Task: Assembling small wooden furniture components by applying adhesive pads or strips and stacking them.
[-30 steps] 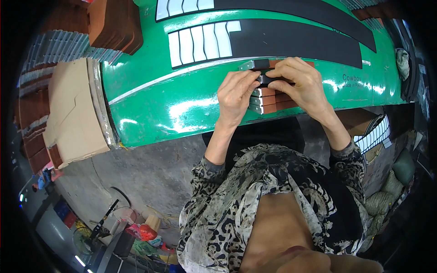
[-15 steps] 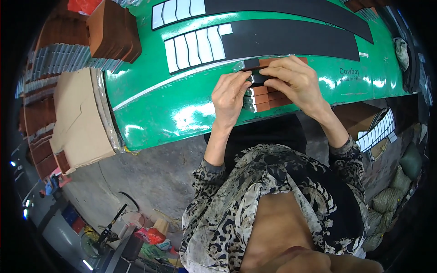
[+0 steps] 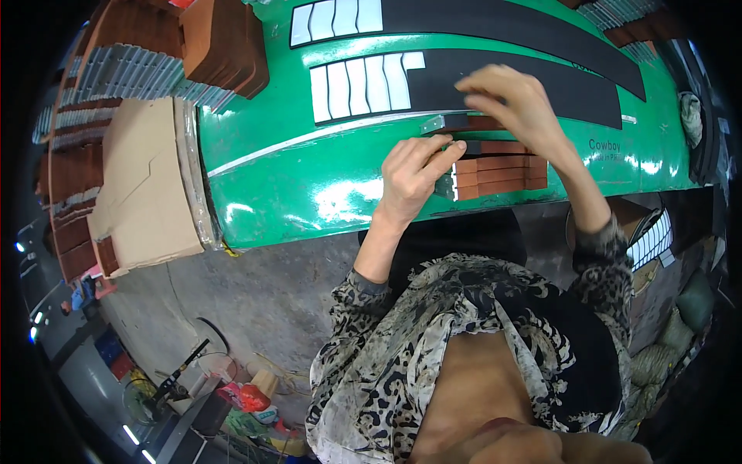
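On the green table (image 3: pixel 294 197), a stack of brown pieces (image 3: pixel 502 176) with metal ends lies by the near edge. My left hand (image 3: pixel 410 176) is closed at the stack's left end, its thumb and forefinger on the top brown piece, beside a black patch (image 3: pixel 473 147). Just behind lies another brown piece (image 3: pixel 485 122) with a metal end and a black patch. My right hand (image 3: pixel 516 108) is raised over these, fingers bent and thumb apart, with nothing visible in it. Beyond it stretches a black sheet (image 3: pixel 572 97) whose left end shows white strips.
A second black sheet (image 3: pixel 495 25) with a white left end lies farther back. Brown pieces with metal ends (image 3: pixel 139 73) are piled at the left, beside a cardboard sheet (image 3: pixel 143 185). A box (image 3: pixel 618 216) stands below the table's right side.
My right hand has let go of the black strip and risen up and away toward the black sheet. The left hand stays at the stack's left end. The whole view has shifted slightly.
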{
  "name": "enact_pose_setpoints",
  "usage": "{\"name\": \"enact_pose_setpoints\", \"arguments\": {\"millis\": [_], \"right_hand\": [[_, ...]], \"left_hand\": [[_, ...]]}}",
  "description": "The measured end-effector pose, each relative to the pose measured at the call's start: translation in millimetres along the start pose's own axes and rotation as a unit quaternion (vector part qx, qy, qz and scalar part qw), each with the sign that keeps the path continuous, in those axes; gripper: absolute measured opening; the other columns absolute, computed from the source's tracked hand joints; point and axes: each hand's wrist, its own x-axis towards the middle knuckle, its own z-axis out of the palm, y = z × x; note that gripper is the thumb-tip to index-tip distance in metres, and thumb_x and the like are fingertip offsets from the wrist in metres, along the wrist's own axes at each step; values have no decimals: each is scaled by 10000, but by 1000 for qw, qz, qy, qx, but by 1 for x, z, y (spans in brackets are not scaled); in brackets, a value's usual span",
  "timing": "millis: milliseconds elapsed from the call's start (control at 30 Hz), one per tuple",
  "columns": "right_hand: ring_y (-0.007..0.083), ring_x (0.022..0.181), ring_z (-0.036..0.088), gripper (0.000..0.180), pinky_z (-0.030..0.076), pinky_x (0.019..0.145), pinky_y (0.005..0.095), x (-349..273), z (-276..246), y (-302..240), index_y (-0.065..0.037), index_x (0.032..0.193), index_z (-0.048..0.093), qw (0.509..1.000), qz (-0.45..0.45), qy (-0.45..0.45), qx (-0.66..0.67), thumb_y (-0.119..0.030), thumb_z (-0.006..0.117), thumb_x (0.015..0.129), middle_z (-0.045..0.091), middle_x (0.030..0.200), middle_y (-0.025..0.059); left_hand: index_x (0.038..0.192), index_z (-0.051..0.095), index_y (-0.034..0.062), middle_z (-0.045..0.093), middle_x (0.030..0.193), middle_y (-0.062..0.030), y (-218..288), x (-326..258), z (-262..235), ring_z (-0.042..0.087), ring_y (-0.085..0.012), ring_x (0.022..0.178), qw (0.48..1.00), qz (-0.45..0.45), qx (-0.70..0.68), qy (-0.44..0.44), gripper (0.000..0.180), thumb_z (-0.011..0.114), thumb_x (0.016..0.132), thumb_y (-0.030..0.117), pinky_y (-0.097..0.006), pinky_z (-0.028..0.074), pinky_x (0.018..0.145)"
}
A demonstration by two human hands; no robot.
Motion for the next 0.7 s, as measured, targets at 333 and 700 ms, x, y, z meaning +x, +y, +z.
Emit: {"name": "enact_pose_setpoints", "arguments": {"millis": [333, 700], "right_hand": [[283, 884, 579, 348, 467, 739, 406, 63, 61, 36, -68, 1003, 610, 979, -19, -133, -152, -185, 732, 699, 574, 974, 74], [258, 735, 555, 398, 436, 645, 377, 65, 60, 55, -72, 817, 523, 993, 67, -84, -56, -355, 757, 661, 551, 809, 65]], "left_hand": [[960, 647, 77, 653, 886, -69, -2, -5, 5, 629, -217, 759, 998, -30, -45, 18, 307, 656, 667, -15, -309, 483, 630], [873, 630, 28, 636, 881, -91, 7, -12, 3, 616, -194, 698, 991, -116, -54, 37, 186, 702, 711, -29, -273, 494, 559]]}}
